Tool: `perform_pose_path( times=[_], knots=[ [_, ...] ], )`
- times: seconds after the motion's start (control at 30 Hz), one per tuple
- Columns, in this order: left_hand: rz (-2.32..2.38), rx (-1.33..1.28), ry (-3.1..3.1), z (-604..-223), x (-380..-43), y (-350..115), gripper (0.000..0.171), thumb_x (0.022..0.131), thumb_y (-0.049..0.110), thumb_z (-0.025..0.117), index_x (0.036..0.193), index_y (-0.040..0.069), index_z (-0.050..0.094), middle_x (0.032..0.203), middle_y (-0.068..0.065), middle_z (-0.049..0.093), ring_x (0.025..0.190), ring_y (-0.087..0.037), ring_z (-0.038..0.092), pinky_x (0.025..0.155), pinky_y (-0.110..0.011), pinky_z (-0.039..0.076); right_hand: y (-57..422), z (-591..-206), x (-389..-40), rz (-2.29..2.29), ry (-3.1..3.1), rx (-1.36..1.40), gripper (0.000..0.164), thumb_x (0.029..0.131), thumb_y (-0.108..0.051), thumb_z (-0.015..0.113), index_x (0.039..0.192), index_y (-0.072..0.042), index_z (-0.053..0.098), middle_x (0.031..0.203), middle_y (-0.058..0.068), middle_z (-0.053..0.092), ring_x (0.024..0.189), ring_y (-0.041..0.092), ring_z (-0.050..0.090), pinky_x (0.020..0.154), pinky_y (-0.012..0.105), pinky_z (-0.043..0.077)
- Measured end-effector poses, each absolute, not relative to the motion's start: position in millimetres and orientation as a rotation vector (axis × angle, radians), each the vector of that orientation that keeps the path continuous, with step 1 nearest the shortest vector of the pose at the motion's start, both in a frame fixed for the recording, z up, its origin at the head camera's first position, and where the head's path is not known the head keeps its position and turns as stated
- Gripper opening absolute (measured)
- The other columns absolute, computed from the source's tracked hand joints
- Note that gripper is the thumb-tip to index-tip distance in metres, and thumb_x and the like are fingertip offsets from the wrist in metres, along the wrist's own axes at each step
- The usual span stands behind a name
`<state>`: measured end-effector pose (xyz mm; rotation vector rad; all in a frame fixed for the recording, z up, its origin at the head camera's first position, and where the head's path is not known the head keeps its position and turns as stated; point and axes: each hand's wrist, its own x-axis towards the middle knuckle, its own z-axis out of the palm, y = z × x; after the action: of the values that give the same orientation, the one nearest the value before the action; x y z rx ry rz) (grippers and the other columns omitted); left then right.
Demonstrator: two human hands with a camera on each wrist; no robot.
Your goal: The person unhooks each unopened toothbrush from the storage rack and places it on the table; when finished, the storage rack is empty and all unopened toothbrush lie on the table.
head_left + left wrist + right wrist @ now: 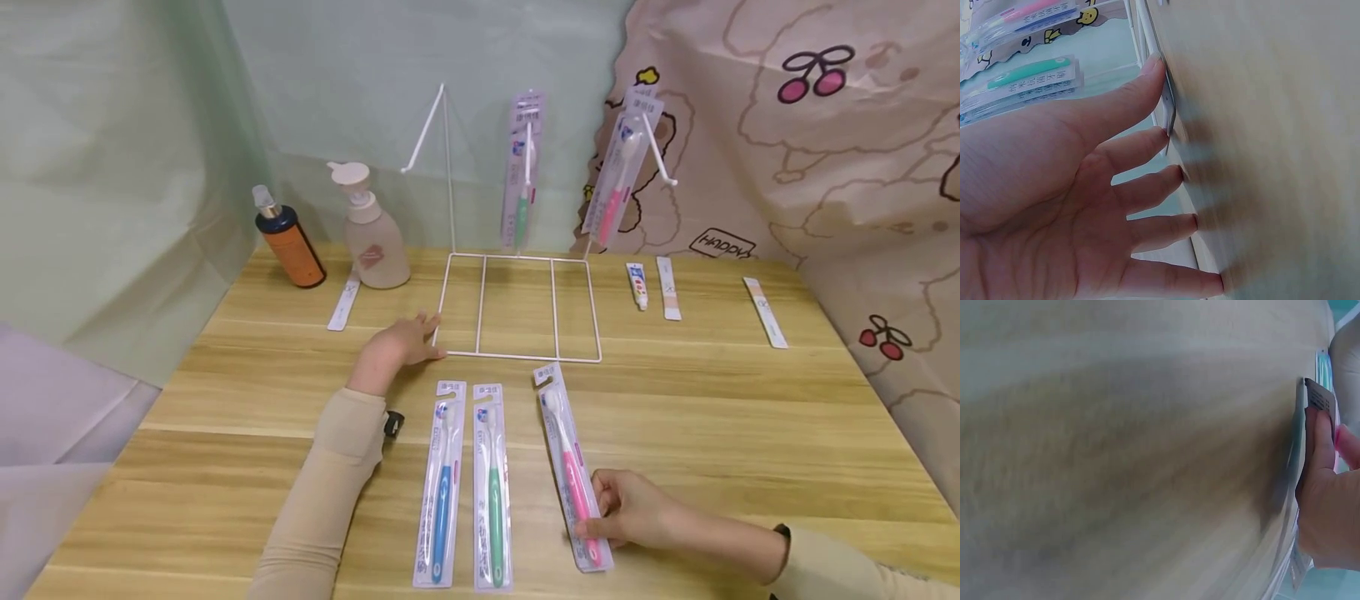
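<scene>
My right hand (pixel 633 510) pinches the lower part of a packaged pink toothbrush (pixel 573 471), tilted, its top end near the rack's front edge. In the right wrist view the fingers (pixel 1322 440) lie against the back of the pack. My left hand (pixel 405 340) rests at the front left corner of a white wire rack (pixel 517 357), fingers spread and fairly straight. In the left wrist view, the thumb (pixel 1141 87) touches the rack's wire and the fingertips meet the table. Packaged blue (pixel 441 500) and green (pixel 493 500) toothbrushes lie side by side between my forearms.
On the rack's hooks hang packs with a green toothbrush (pixel 523 175) and a pink toothbrush (pixel 618 179); the left hook (pixel 423 129) is bare. Behind left stand an orange bottle (pixel 292 250) and a pump bottle (pixel 378 246). A small toothpaste tube (pixel 637 286) and slim sachets (pixel 765 312) lie right.
</scene>
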<state>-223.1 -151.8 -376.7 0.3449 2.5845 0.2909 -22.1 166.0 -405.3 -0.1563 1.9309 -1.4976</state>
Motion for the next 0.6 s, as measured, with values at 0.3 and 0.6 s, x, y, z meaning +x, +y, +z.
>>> perform_pose_path(
  times=[0.3, 0.6],
  knots=[
    [0.302, 0.339, 2.583, -376, -223, -151, 0.072, 0.094, 0.036, 0.052, 0.149, 0.008, 0.016, 0.153, -0.022, 0.01, 0.136, -0.049, 0.015, 0.109, -0.059, 0.02, 155, -411, -15, -1.498, 1.889, -0.081, 0.035, 0.075, -0.018, 0.078, 0.083, -0.001, 0.049, 0.064, 0.0, 0.06, 0.069, 0.014, 0.064, 0.059, 0.032, 0.058],
    [0.31, 0.333, 2.579, -374, -222, -151, 0.073, 0.094, 0.037, 0.053, 0.15, 0.009, 0.015, 0.153, -0.021, 0.01, 0.136, -0.049, 0.014, 0.108, -0.06, 0.021, 143, -413, -14, -1.386, 1.941, -0.089, 0.038, 0.076, -0.029, 0.077, 0.082, -0.003, 0.05, 0.062, 0.005, 0.062, 0.05, 0.013, 0.062, 0.047, 0.028, 0.054]
  ],
)
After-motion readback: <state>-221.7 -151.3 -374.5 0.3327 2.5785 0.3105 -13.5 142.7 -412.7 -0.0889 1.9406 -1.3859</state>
